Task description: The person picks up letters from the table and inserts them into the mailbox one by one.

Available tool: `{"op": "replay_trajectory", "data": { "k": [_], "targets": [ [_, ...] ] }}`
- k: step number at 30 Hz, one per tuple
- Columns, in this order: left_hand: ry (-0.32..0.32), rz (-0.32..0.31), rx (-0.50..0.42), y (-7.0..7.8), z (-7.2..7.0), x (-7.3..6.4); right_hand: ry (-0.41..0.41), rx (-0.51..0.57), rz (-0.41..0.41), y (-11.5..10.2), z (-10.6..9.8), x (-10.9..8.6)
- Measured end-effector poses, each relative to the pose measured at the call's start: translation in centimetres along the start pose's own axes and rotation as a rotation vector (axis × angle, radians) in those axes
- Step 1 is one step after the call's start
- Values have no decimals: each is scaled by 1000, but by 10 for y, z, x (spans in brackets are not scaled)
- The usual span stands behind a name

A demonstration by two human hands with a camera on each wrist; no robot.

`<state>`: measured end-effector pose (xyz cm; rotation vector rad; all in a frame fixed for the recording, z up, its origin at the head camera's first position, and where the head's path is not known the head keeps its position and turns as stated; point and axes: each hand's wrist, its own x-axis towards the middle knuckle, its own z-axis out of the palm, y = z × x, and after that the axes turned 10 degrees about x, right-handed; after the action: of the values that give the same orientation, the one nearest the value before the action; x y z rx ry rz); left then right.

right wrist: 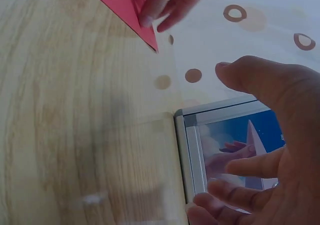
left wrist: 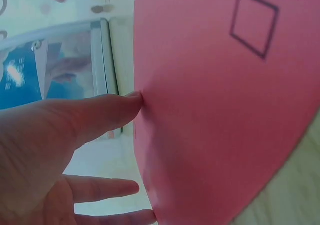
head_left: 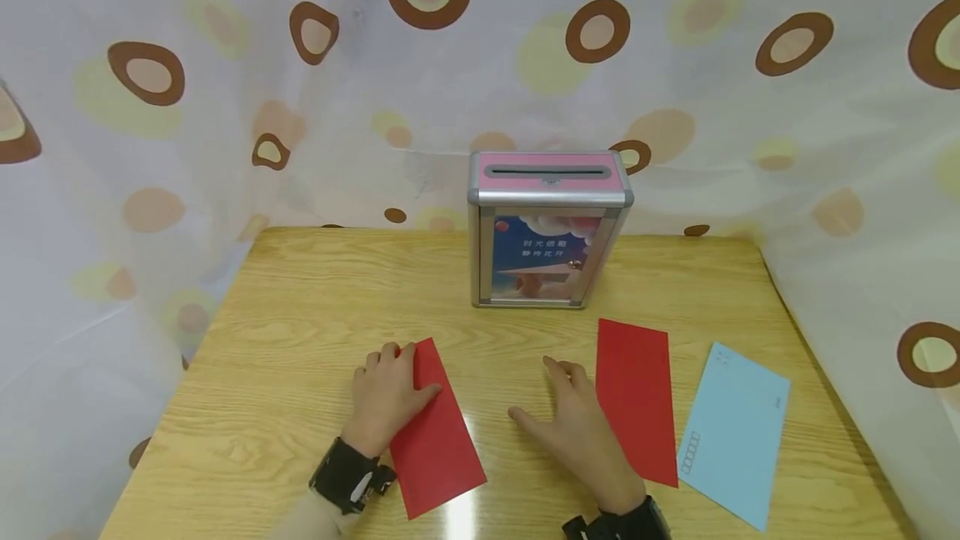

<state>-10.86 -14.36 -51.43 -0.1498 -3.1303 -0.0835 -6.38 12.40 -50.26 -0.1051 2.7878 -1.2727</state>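
Note:
My left hand [head_left: 386,394] grips a red envelope [head_left: 442,448] by its long left edge, thumb across the face and fingers at the far side. In the left wrist view, the envelope [left wrist: 215,110] shows printed boxes and bends slightly under the thumb. My right hand [head_left: 588,432] hovers with nothing in it, thumb and fingers spread apart, between that envelope and a second red envelope [head_left: 637,398]. From the right wrist view, the right hand [right wrist: 280,150] stands before the letter box. A pink and silver letter box [head_left: 551,227] with a slot on top stands behind both hands.
A light blue envelope [head_left: 738,440] lies at the right, its edge beside the second red envelope. Everything rests on a wooden table [head_left: 315,298]. A patterned cloth [head_left: 487,90] hangs behind the table and along its sides.

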Motion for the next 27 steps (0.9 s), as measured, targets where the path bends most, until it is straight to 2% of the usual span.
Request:
{"op": "replay_trajectory", "data": {
  "k": [5,9,15,24,27],
  "targets": [
    [33,6,25,13,2,3,-106,-40,29,3,10,-2],
    [40,7,49,22,3,4,-158,-65,2,5,15,-5],
    [46,18,79,32,4,5,-162,-96,-35,3,17,-6],
    [49,28,79,45,7,5,-170,-85,-104,-4,26,-16],
    [58,31,81,47,8,5,-173,-78,-96,-4,31,-18]
  ]
}}
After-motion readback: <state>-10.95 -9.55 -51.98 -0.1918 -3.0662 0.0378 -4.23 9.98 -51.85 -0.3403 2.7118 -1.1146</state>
